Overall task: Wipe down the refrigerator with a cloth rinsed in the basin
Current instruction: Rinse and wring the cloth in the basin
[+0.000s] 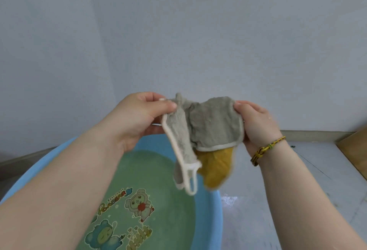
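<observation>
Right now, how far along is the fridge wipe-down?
Rinse probably done: the cloth is out of the water, held above the basin. In hand: left hand and right hand grip its top edge, spreading it open. Left: the wiping; no fridge is in view.

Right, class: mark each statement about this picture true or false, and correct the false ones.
1. The left hand and the right hand both hold the cloth. True.
2. The basin holds water. True.
3. The cloth lies soaking in the water. False: it is held up above it.
4. The basin is red. False: it is blue.
5. The right wrist wears a braided band. True.
</observation>
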`<state>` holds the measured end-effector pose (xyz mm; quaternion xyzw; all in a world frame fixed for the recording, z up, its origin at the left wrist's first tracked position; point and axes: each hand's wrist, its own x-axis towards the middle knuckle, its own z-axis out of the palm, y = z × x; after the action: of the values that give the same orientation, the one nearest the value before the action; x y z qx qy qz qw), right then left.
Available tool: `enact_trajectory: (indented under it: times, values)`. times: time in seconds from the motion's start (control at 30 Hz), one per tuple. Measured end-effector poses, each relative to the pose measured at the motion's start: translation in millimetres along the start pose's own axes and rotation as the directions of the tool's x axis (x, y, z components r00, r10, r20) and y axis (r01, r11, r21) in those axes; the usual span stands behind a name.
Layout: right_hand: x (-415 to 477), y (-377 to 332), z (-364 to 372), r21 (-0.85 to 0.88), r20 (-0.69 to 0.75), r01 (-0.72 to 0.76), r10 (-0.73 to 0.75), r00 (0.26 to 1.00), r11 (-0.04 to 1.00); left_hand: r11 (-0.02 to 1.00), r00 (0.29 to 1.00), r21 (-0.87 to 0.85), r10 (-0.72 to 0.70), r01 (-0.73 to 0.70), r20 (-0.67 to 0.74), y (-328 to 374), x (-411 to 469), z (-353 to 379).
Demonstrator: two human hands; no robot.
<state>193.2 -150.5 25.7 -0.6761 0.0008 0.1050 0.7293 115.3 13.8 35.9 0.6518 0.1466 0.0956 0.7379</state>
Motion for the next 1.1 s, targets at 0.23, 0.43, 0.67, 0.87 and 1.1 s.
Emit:
enact_trajectory:
  times: [0.23,0.43,0.67,0.87,1.1]
  values:
    - [-15,0,14,-0.113,0.275,-0.008,0.039,0.961,0.994,1.0,0.989,-0.024,-0.004,0.007,0.148,-16,-7,34]
    - [-12,14,4,-0.052,0.349,0.062,-0.04,0.936,0.997,0.999,0.976,-0.031,-0.015,0.023,0.216,-14,-6,36]
    - [1,39,-25,0.264,0.441,-0.254,0.118,0.89,0.931,0.988,0.988,-0.005,-0.151,0.152,0.022,-72,4,24]
    - [20,70,-40,0.187,0.326,-0.3,0.229,0.917,0.936,0.893,0.928,-0.253,-0.349,0.372,0.132,-111,-6,45]
    - [36,111,-46,-0.22,0.075,-0.242,0.264,0.962,0.945,0.963,0.949,-0.053,-0.269,0.264,-0.164,-145,-1,59]
